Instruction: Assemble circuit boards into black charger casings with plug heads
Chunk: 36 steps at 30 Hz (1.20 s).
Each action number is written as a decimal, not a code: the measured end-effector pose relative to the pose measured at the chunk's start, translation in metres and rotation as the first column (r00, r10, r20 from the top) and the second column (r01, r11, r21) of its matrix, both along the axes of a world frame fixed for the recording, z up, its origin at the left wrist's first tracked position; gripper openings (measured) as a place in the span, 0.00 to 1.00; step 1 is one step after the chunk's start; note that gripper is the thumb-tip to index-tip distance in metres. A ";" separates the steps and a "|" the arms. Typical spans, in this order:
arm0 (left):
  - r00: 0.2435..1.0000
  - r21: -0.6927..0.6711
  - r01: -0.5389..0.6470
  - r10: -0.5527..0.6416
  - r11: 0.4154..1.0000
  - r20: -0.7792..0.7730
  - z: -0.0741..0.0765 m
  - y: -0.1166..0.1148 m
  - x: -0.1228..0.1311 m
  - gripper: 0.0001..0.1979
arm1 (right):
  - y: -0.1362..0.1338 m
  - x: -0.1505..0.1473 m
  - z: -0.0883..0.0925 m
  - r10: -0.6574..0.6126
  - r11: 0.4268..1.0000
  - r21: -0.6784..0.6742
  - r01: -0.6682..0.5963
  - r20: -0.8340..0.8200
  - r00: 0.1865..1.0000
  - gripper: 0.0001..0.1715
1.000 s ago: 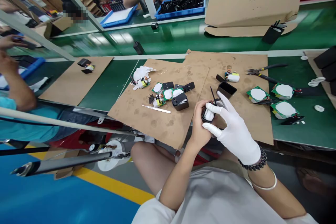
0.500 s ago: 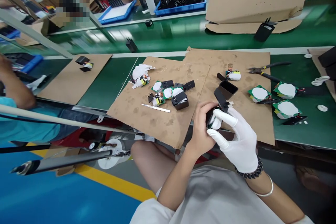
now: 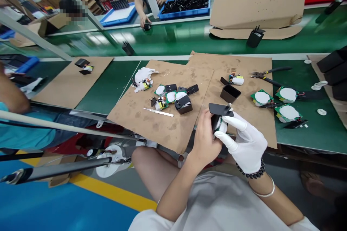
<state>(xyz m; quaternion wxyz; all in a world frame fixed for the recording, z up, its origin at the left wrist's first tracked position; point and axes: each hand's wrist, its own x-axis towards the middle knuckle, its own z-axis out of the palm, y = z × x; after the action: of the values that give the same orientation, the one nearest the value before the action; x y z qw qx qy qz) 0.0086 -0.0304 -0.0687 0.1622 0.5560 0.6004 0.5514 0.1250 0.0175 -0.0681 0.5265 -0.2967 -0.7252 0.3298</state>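
Observation:
My bare left hand (image 3: 204, 137) is wrapped round a black charger housing, mostly hidden by the fingers. My right hand (image 3: 244, 140), in a white glove, pinches a circuit board with a white pad (image 3: 222, 125) at the housing's mouth; how deep the board sits I cannot tell. A flat black end plate (image 3: 219, 109) juts out above both hands. Just beyond stands an open, empty black housing (image 3: 230, 94). A board with yellow and white parts (image 3: 236, 79) lies behind it. To the right are several green boards with white round pads (image 3: 262, 97).
Cardboard sheets (image 3: 162, 130) cover the bench. On them lie white tweezers (image 3: 158, 112), more boards and a filled housing (image 3: 183, 105). Cutting pliers (image 3: 261, 75) rest at right. Behind runs a green belt (image 3: 173, 38) carrying black chargers (image 3: 255, 36). A co-worker's arm (image 3: 13, 94) is at left.
The black end plate has swung from slanting to nearly level above my hands. Chargers on the belt have shifted left. Across the belt, a co-worker's hand has reached down to a small black piece.

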 end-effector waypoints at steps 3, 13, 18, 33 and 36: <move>0.999 0.009 0.023 -0.023 1.000 0.044 -0.003 0.006 -0.001 0.29 | 0.001 -0.002 -0.005 -0.007 0.995 -0.103 0.001 -0.058 0.998 0.23; 0.998 0.095 -0.033 0.027 0.995 0.060 -0.035 0.038 0.004 0.24 | 0.031 0.002 -0.019 0.056 0.987 -0.158 -0.038 0.107 0.993 0.24; 0.999 0.084 -0.045 0.044 0.995 0.009 -0.040 0.035 0.005 0.24 | 0.033 0.008 -0.022 0.071 0.997 -0.037 -0.065 0.226 0.972 0.24; 1.000 -0.022 -0.006 0.006 1.000 -0.017 -0.035 0.038 0.005 0.25 | 0.031 0.006 -0.030 -0.003 0.984 -0.177 0.029 0.145 0.989 0.25; 0.999 -0.026 -0.007 0.006 1.000 -0.045 -0.037 0.039 0.006 0.26 | 0.030 0.008 -0.031 -0.056 0.988 -0.130 0.078 0.164 0.985 0.24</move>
<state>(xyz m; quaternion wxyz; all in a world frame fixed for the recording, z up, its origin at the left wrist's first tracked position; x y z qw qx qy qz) 0.0144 0.0087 -0.1052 0.1542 0.5642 0.6127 0.5315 0.1325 0.0479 -0.0991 0.4562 -0.3816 -0.7305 0.3356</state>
